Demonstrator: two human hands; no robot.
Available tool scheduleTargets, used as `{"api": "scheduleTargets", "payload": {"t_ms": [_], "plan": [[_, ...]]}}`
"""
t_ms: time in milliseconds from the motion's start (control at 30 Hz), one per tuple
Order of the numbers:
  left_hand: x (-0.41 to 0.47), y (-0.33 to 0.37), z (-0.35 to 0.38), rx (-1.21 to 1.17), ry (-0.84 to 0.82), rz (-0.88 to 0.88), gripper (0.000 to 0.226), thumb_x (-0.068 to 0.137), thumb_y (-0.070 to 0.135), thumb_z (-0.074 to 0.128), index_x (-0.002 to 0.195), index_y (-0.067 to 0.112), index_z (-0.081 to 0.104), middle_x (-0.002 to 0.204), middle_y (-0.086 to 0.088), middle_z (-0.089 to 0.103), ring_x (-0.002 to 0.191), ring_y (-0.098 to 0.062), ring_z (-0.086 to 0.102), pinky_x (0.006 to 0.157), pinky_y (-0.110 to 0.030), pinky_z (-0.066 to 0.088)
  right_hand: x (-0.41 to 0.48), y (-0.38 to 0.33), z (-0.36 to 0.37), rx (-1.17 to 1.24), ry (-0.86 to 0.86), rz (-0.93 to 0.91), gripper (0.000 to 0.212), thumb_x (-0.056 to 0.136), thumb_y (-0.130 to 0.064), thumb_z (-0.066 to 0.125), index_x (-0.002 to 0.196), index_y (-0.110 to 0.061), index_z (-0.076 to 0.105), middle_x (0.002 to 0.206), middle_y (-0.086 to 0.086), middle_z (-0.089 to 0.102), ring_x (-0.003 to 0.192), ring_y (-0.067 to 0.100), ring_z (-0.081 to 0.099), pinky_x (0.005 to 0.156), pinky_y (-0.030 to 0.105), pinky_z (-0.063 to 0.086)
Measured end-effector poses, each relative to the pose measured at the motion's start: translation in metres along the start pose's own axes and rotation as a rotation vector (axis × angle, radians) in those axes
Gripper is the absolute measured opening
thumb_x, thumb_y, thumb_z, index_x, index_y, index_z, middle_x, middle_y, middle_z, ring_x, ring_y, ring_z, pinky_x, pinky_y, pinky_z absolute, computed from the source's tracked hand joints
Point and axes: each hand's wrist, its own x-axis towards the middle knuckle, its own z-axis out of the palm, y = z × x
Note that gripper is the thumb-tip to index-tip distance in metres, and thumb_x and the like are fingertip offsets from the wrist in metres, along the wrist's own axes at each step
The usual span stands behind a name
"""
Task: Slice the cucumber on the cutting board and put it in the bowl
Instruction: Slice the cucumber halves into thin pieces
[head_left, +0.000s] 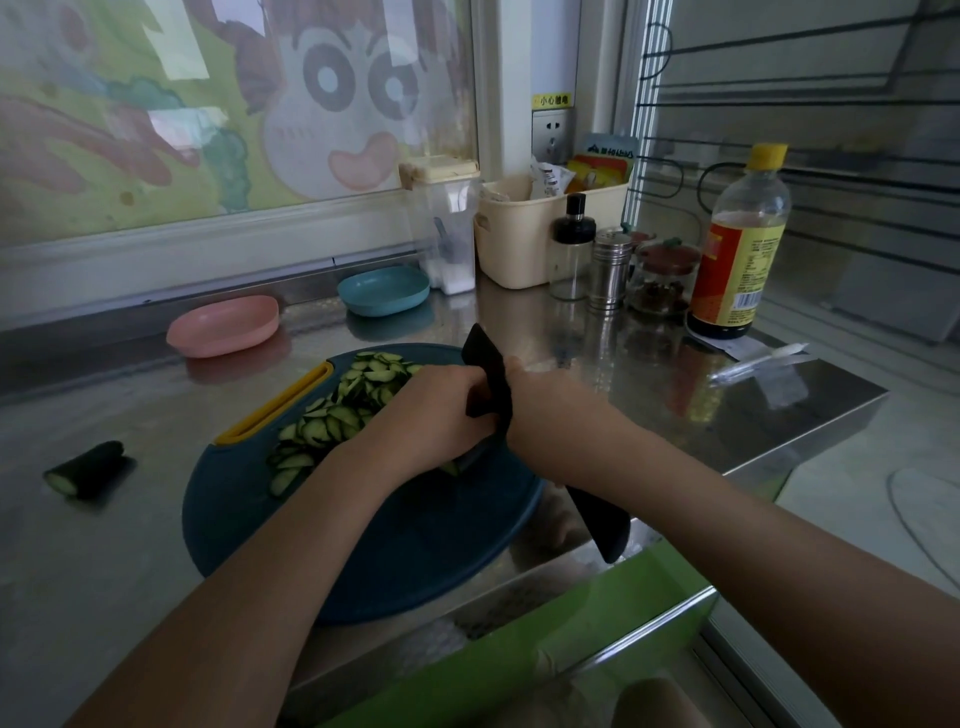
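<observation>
I'm late in the slicing step. My left hand (434, 415) is bent down over the last short stub of cucumber (450, 467), pinning it to the blue cutting board (415, 545). My fingertips are out of sight behind the blade. My right hand (537, 400) is wrapped round the black knife (488, 374), with the blade sticking out beyond my knuckles and the handle end showing under my wrist. A heap of cut slices (337, 410) lies on the far left of the board beside its yellow handle slot (275, 410). I reckon a few more thin cuts remain, and my left fingers need to stay tucked back because the stub is so short. Then the slices must go into a bowl. The pink bowl (223, 325) and the teal bowl (383, 291) both sit behind the board, apart from it, with nothing between. A cut-off cucumber end (85, 467) lies on the steel counter (104, 571) to the left, off the board. Seasoning jars and a sauce bottle (737, 249) stand well to the right, out of my way.
</observation>
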Motion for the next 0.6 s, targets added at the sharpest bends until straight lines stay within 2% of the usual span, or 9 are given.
{"api": "scheduleTargets", "payload": {"t_ms": [133,200,300,367,467,500,533,600], "plan": [[0.000,0.000,0.000,0.008,-0.002,-0.006,0.012,0.085,0.025,0.065,0.080,0.017,0.057,0.079,-0.002,0.062,0.072,-0.013,0.057,0.054,-0.021,0.034,0.004,-0.002,0.014,-0.027,0.003,0.020,0.060,0.090,-0.004,0.044,0.144,-0.007,0.019,0.117,0.022,0.052,0.105,0.036,0.054,0.070,0.032,0.038],[-0.001,0.001,-0.001,0.016,-0.013,0.000,0.014,0.084,0.027,0.066,0.084,0.015,0.060,0.080,-0.001,0.063,0.073,-0.013,0.059,0.057,-0.022,0.038,0.003,-0.001,0.013,-0.008,0.000,0.023,0.061,0.091,-0.005,0.045,0.145,-0.009,0.018,0.118,0.021,0.053,0.106,0.036,0.054,0.072,0.034,0.041],[-0.004,0.004,-0.012,0.018,-0.123,0.025,0.015,0.079,0.029,0.072,0.078,0.022,0.059,0.077,0.007,0.062,0.072,-0.007,0.057,0.059,-0.020,0.040,0.004,0.000,0.008,0.013,-0.011,-0.008,0.054,0.092,-0.010,0.048,0.142,-0.009,0.026,0.117,0.019,0.054,0.105,0.034,0.056,0.074,0.034,0.042],[-0.009,0.006,-0.023,0.005,-0.245,0.019,0.016,0.076,0.031,0.076,0.081,0.025,0.062,0.081,0.010,0.065,0.075,-0.004,0.060,0.067,-0.023,0.048,0.007,0.002,0.003,0.005,-0.004,-0.049,0.043,0.092,-0.013,0.048,0.134,-0.008,0.036,0.117,0.017,0.056,0.102,0.031,0.057,0.070,0.029,0.039],[-0.015,0.004,-0.041,-0.028,-0.364,-0.051,0.015,0.077,0.033,0.076,0.087,0.023,0.069,0.080,0.009,0.071,0.072,-0.002,0.065,0.071,-0.026,0.054,0.011,0.005,-0.011,-0.003,0.020,-0.083,0.033,0.091,-0.012,0.047,0.124,-0.006,0.045,0.114,0.016,0.058,0.087,0.026,0.056,0.066,0.028,0.041],[-0.016,0.003,-0.045,-0.053,-0.319,-0.079,0.013,0.079,0.032,0.073,0.085,0.021,0.069,0.076,0.005,0.072,0.067,-0.003,0.066,0.069,-0.028,0.055,0.013,0.007,-0.017,-0.017,0.050,-0.095,0.032,0.091,-0.012,0.048,0.122,-0.005,0.045,0.113,0.017,0.058,0.085,0.026,0.055,0.065,0.028,0.041],[-0.015,0.000,-0.050,-0.084,-0.203,-0.107,0.011,0.082,0.030,0.071,0.083,0.019,0.068,0.073,0.003,0.071,0.063,-0.006,0.066,0.065,-0.028,0.054,0.016,0.009,-0.023,-0.029,0.090,-0.114,0.030,0.091,-0.012,0.049,0.119,-0.004,0.043,0.111,0.018,0.058,0.085,0.027,0.056,0.064,0.028,0.041],[-0.012,-0.006,-0.057,-0.108,0.176,-0.132,0.006,0.086,0.024,0.066,0.084,0.020,0.064,0.077,0.006,0.068,0.065,-0.007,0.063,0.062,-0.022,0.048,0.020,0.012,-0.036,-0.079,0.162,-0.178,0.027,0.091,-0.014,0.052,0.113,-0.005,0.039,0.104,0.017,0.059,0.081,0.028,0.056,0.062,0.030,0.042]]}}
